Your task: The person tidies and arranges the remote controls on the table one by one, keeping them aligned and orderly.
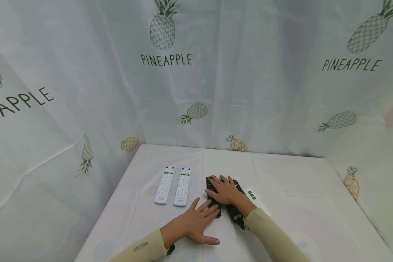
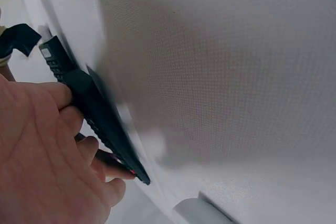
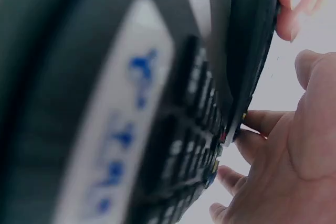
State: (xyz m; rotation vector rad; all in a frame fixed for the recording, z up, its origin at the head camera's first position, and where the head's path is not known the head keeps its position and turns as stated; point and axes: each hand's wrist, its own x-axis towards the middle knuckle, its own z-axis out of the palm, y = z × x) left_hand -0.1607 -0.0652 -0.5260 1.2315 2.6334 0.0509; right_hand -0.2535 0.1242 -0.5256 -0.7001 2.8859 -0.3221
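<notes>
Two black remote controls lie side by side beneath my hands. My left hand (image 1: 193, 223) reaches in from the lower left, fingers spread and nearly straight, its fingertips on the lower part of the left black remote (image 1: 209, 186). In the left wrist view the fingertips meet that dark remote (image 2: 107, 116) along its length. My right hand (image 1: 226, 192) lies across the upper parts of both, fingers extended, covering much of the right black remote (image 1: 233, 211). In the right wrist view, fingertips are at the remotes' far ends; a white label with blue lettering (image 3: 115, 129) looms close.
Two white remotes (image 1: 164, 185) with coloured top buttons lie parallel at the left. Just right of the black pair is a white remote (image 1: 254, 198) with few dark buttons, partly behind the right forearm. Pineapple-print cloth (image 1: 216, 91) hangs around the white-covered table (image 1: 288, 189).
</notes>
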